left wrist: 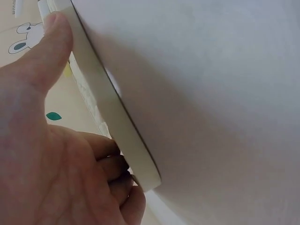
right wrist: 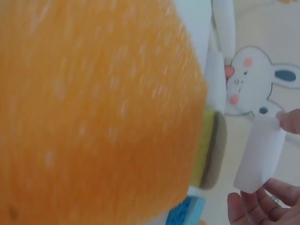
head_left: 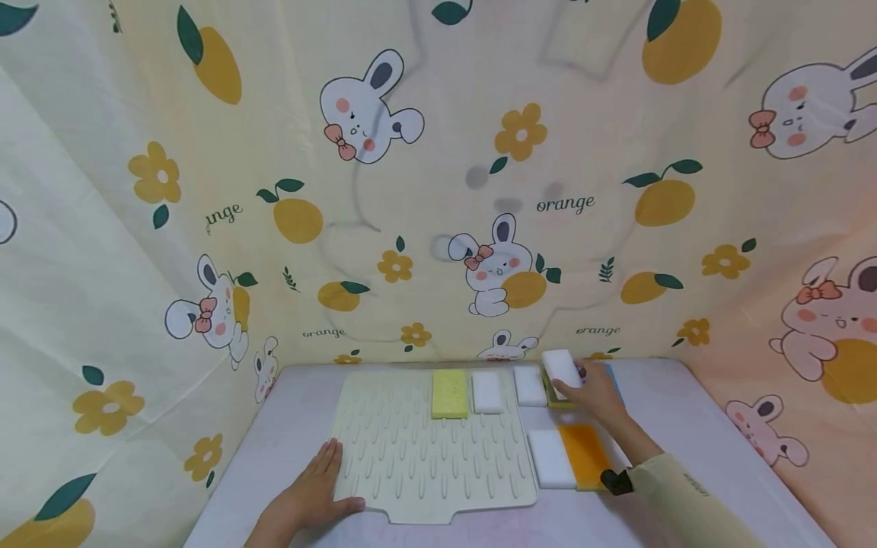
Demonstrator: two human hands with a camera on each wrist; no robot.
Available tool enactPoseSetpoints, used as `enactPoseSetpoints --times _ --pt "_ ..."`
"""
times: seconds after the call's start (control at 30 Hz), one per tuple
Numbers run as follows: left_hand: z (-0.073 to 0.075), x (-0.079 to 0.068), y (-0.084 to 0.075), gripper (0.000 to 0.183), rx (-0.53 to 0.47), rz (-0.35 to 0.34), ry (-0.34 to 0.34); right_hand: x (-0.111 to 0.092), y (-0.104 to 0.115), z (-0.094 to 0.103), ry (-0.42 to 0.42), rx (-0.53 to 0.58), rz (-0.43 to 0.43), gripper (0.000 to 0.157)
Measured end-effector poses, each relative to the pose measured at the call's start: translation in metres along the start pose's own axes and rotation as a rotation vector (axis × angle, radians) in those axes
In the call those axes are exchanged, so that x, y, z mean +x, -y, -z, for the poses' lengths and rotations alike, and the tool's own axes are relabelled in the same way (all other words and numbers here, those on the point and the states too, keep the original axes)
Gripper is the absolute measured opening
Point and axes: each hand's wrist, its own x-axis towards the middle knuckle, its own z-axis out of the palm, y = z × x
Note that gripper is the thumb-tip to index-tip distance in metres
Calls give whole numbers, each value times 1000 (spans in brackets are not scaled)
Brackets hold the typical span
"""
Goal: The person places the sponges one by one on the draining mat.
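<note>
My right hand [head_left: 599, 392] pinches a white sponge block [head_left: 559, 367] between thumb and fingers, tilted above a yellow sponge [head_left: 563, 404] at the back right. In the right wrist view, this white block [right wrist: 259, 152] stands apart from the yellow sponge with its brown layer [right wrist: 215, 150]. A cream ridged board [head_left: 404, 464] lies flat, and my left hand [head_left: 311, 483] rests against its left front corner, fingers along the side and thumb at the front edge. At the board's back lie a yellow sponge [head_left: 449, 393] and a white block [head_left: 487, 392], side by side.
Right of the board, another white block [head_left: 530, 386] lies at the back. Nearer the front are a white block [head_left: 551, 459] and an orange sponge [head_left: 584, 457], partly under my right forearm. A blue sponge [right wrist: 186, 211] is partly hidden. Printed curtains enclose the table.
</note>
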Motion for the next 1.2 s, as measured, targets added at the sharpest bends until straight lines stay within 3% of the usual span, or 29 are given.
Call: enactPoseSetpoints --times 0.2,0.53,0.87,1.2 --pt "2 -1 -2 122 -4 1 -2 -1 15 -11 28 -7 -26 76" --pt "2 -2 0 122 -11 -20 -24 -4 39 -34 47 35 3 73" --pt "1 -2 -2 119 -11 -36 -29 -7 67 -55 88 110 -49 72" --pt "0 -2 2 121 -31 -51 -13 -10 88 -75 97 177 10 67"
